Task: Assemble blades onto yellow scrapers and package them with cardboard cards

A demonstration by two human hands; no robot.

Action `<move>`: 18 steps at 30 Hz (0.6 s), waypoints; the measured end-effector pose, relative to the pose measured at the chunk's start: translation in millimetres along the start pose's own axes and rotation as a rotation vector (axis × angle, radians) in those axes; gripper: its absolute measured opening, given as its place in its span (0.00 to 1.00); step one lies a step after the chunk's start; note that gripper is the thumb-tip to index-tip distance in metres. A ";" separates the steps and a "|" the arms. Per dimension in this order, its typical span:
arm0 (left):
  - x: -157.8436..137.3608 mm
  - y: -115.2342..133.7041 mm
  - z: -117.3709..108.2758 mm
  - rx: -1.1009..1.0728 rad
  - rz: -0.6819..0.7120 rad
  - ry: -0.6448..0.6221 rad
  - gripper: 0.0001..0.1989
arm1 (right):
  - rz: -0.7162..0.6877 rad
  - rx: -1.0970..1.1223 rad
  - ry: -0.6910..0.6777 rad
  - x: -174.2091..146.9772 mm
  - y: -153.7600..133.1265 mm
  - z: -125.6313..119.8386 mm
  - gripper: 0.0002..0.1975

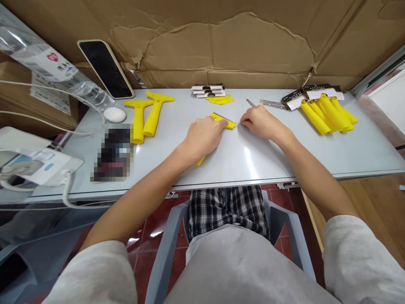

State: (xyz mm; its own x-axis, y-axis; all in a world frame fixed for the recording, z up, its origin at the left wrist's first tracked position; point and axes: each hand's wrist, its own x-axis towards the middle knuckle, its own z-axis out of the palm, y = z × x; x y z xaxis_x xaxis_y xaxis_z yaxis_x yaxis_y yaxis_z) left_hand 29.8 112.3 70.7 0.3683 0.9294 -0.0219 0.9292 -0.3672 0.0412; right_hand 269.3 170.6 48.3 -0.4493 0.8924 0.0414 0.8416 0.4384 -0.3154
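My left hand (pixel 204 134) is wrapped round the handle of a yellow scraper (pixel 228 124), its head pointing up and to the right above the table. A dark strip runs along the far edge of that head. Just right of the head, my right hand (pixel 260 121) is closed in a pinch on a thin grey pen-like tool (pixel 251 102), whose back end sticks up past the fingers. Something small and pale shows at the scraper's corner by my right fingertips, too small to name. Beyond my hands lie flat yellow pieces (pixel 220 100) beside a stack of folded cards (pixel 208 90).
Two yellow scraper handles (pixel 154 116) lie at left, near a pixelated dark object (pixel 114 154), a white mouse-like object (pixel 114 114), a leaning phone (pixel 106 69), a water bottle (pixel 57 63) and cables. Carded yellow scrapers (pixel 327 114) and a metal strip (pixel 272 103) lie at right. Cardboard (pixel 253 46) walls the back.
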 end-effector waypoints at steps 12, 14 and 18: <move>6.7 -42.8 3.1 -1.092 0.062 0.048 0.24 | -0.071 0.039 -0.002 -6.2 8.0 -2.0 0.16; 8.4 -42.0 10.0 -1.410 0.036 -0.031 0.26 | -0.089 0.062 0.048 -6.0 10.2 -4.0 0.16; 4.9 -30.4 25.8 -1.832 -0.106 -0.137 0.34 | -0.068 0.207 0.228 -8.0 13.5 -12.6 0.17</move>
State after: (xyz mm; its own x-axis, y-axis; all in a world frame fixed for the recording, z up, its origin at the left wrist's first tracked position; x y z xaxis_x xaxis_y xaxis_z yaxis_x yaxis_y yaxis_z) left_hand 4.1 127.1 43.5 0.4040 0.9000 -0.1638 -0.2145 0.2673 0.9394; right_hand 288.1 170.7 55.7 -0.4037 0.8731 0.2733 0.7224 0.4875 -0.4904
